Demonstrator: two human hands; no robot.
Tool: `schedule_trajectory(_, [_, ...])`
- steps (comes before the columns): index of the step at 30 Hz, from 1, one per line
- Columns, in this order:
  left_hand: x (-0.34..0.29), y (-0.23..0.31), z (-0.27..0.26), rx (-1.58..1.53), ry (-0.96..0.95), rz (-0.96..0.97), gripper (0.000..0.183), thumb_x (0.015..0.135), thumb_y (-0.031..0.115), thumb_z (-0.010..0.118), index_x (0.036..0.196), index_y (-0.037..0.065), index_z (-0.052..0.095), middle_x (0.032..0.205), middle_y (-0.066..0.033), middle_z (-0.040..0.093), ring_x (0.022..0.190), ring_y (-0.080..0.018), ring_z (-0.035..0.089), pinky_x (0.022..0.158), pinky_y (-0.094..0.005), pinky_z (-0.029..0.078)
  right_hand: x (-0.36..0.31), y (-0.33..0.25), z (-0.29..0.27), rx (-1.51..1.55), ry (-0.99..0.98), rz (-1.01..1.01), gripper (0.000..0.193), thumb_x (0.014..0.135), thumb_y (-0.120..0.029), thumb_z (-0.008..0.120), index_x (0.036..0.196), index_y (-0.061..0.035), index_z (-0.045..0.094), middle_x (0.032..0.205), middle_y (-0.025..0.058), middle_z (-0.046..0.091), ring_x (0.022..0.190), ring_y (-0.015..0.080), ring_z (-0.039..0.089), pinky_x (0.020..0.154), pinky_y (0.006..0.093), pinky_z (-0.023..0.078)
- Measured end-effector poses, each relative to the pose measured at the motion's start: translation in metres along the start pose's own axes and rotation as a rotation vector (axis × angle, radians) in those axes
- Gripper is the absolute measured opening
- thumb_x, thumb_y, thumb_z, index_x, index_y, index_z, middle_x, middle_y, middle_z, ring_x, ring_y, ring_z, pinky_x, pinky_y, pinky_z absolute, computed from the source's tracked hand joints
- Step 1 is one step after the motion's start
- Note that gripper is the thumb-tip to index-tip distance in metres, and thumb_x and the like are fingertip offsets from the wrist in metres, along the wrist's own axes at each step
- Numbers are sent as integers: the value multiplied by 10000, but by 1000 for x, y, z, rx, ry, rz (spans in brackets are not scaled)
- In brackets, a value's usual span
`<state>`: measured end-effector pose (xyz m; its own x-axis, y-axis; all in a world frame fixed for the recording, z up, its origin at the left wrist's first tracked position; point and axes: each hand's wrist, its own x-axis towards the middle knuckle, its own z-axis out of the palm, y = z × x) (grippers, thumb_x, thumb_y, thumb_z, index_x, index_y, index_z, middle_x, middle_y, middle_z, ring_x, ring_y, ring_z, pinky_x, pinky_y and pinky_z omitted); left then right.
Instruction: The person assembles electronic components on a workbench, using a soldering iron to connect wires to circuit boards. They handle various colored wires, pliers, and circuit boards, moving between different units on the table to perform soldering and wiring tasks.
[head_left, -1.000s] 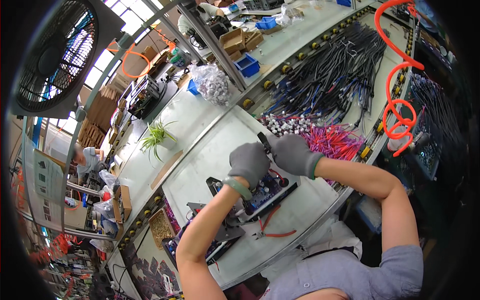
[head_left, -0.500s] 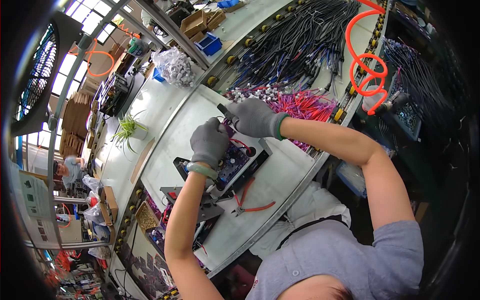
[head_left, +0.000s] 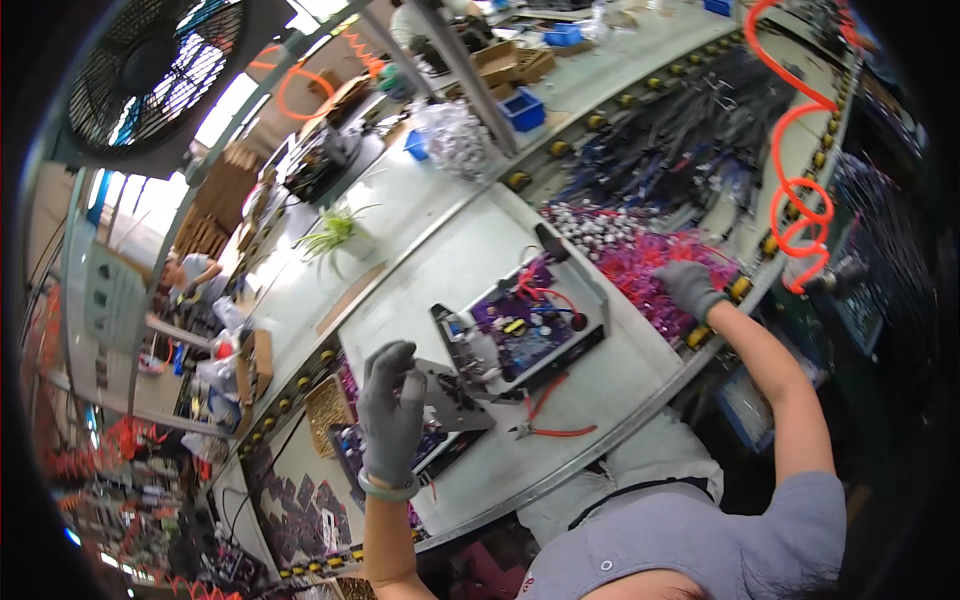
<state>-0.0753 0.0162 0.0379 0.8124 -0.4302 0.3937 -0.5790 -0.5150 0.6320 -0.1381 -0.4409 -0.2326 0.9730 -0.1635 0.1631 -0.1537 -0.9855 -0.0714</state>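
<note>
My left hand (head_left: 392, 412), in a grey glove, is raised at the left, above a second metal-cased unit (head_left: 455, 440). Its fingers are bent but apart, with nothing between them. On the white worktop (head_left: 610, 375) lies a black metal case (head_left: 590, 290) with a purple circuit board (head_left: 500, 325) inside. Red wires (head_left: 550, 295) loop over the board. My gloved right hand (head_left: 690, 288) is at the pile of red and purple wires (head_left: 640, 265) on the right; its fingers are blurred and partly hidden. Red-handled cutting pliers (head_left: 565, 432) rest near the front edge of the worktop.
Black cables (head_left: 650, 140) lie heaped at the far right, beside an orange coiled hose (head_left: 790, 200). A potted plant (head_left: 335, 238), a bag of white parts (head_left: 455, 140) and a blue bin (head_left: 522, 108) stand beyond. A tray of small brass-coloured parts (head_left: 323, 415) is at left.
Both hands have left the circuit board. The left has drawn back toward the left and lifted; the right has moved right to the red and purple wires. The view has shifted.
</note>
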Motion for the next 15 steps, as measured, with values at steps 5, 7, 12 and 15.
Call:
schedule_trajectory(5, [-78, -16, -30, 51, 174, -57, 167, 849, 32, 579, 990, 6, 664, 968, -121, 664, 904, -223, 637, 837, -335, 501, 19, 16, -28, 292, -216, -35, 159, 797, -214, 616, 905, -181, 729, 882, 99, 704, 811, 306, 671, 739, 439, 530])
schedule_trajectory(7, [-111, -14, -24, -55, 183, -107, 165, 834, -24, 569, 961, 8, 670, 955, -121, 672, 793, -207, 645, 741, -302, 514, 24, 18, -28, 456, -119, -15, 159, 792, -169, 625, 911, -134, 725, 893, 116, 705, 801, 290, 673, 738, 410, 531])
schedule_trajectory(12, [-139, 2, 54, -525, 67, -449, 159, 876, 6, 581, 1000, 12, 679, 928, -97, 677, 780, -151, 633, 682, -252, 504, 27, 33, -23, 1062, 122, 210, 114, 864, -65, 619, 932, 8, 675, 820, 22, 666, 757, 118, 593, 707, 268, 487])
schedule_trajectory(15, [-144, -20, 128, -636, -11, -445, 200, 907, 57, 554, 1058, 13, 679, 1017, -70, 665, 775, -133, 631, 696, -264, 523, 25, 62, -19, 1043, 156, 217, 88, 898, -45, 593, 955, -14, 652, 784, -60, 563, 710, 45, 468, 615, 223, 396])
